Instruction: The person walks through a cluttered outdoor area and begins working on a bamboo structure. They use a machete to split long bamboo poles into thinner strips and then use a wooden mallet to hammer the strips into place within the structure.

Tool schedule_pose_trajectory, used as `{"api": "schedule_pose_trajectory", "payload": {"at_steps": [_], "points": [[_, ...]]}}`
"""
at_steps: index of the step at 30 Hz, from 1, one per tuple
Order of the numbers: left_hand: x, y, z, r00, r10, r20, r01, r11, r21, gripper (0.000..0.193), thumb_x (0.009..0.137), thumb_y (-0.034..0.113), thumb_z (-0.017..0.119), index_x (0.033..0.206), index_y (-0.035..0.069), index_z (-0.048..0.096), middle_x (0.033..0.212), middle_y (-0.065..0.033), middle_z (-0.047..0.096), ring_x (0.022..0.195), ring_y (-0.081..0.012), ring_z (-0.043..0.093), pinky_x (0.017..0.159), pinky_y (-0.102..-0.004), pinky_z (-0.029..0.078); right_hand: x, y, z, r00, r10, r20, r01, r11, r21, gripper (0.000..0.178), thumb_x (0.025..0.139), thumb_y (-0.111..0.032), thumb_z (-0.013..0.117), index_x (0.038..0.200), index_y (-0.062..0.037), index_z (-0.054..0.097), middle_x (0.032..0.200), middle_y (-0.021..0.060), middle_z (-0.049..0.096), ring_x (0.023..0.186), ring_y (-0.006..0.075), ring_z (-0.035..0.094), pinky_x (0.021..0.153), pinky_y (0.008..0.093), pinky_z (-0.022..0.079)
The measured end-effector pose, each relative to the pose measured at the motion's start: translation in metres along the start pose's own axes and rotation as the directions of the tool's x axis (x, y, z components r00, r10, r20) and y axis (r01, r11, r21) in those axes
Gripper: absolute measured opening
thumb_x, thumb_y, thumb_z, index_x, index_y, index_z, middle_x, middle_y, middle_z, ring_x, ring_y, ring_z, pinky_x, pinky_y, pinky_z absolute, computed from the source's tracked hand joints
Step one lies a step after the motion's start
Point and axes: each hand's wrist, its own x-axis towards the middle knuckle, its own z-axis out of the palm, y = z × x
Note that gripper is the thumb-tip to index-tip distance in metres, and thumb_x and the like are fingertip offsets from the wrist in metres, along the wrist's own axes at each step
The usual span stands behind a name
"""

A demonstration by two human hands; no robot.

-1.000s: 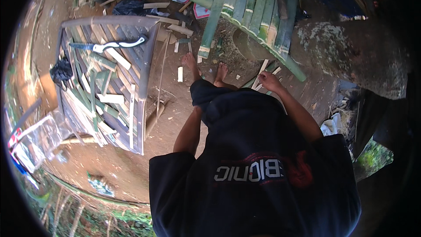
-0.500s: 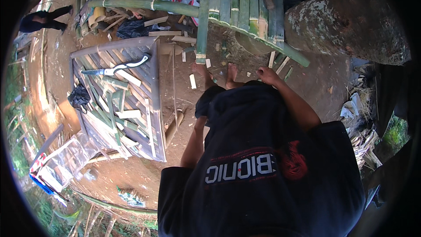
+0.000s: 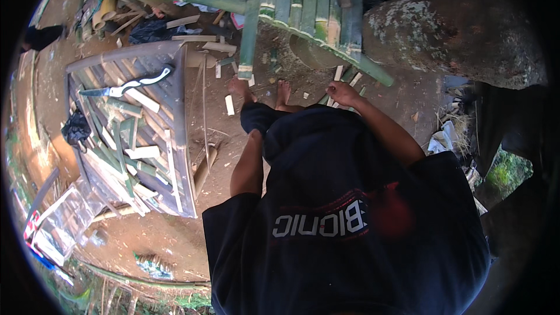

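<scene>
My right hand (image 3: pixel 343 94) is in front of my right knee with its fingers curled; anything inside them is hidden. Just beyond it, cut bamboo strips (image 3: pixel 338 73) lie on the ground. My left hand (image 3: pixel 254 136) is at my left knee, against the dark shorts, and its fingers are hidden. Left of me stands a low slatted bamboo table (image 3: pixel 188 140). On it lie a saw (image 3: pixel 125 86) with a white and black handle, several split bamboo pieces (image 3: pixel 143 152) and a black plastic bag (image 3: pixel 76 128).
A green bamboo slat structure (image 3: pixel 303 3) stands ahead, one long slat (image 3: pixel 249 35) reaching toward my bare feet. A large rough rock-like mass (image 3: pixel 431 41) is at the right. Bamboo offcuts (image 3: pixel 229 105) litter the dirt. Another person's dark clothing (image 3: pixel 44 37) shows far left.
The whole view has shifted, so the surroundings sit further left. My left hand has moved forward along my leg. My right hand stays curled near the knee. The other person is now mostly cut off.
</scene>
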Motion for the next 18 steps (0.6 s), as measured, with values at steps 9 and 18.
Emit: {"api": "schedule_pose_trajectory", "payload": {"at_steps": [9,18], "points": [[0.018,-0.025,0.014,0.997,-0.072,0.021,0.072,0.997,-0.008,0.025,0.095,0.019,0.052,0.113,0.003,0.057,0.101,-0.008,0.063,0.089,-0.0135,0.059,0.077,-0.0264,0.047,-0.013,0.012,-0.024,1.0,0.008,-0.007,-0.009,0.998,-0.063,0.034,0.091,-0.034,0.052,0.092,-0.0012,0.061,0.092,0.0218,0.064,0.09,0.0379,0.062,0.08,0.0444,0.048],[0.014,-0.023,0.017,0.996,-0.087,0.007,0.087,0.996,0.036,0.024,0.095,0.019,0.052,0.113,0.003,0.058,0.101,-0.0083,0.063,0.089,-0.0135,0.06,0.077,-0.0262,0.048,-0.009,0.003,-0.009,0.998,-0.057,-0.025,0.055,0.997,-0.058,0.033,0.091,-0.034,0.053,0.096,-0.0018,0.061,0.092,0.0197,0.065,0.089,0.0355,0.063,0.078,0.0417,0.049]]}}
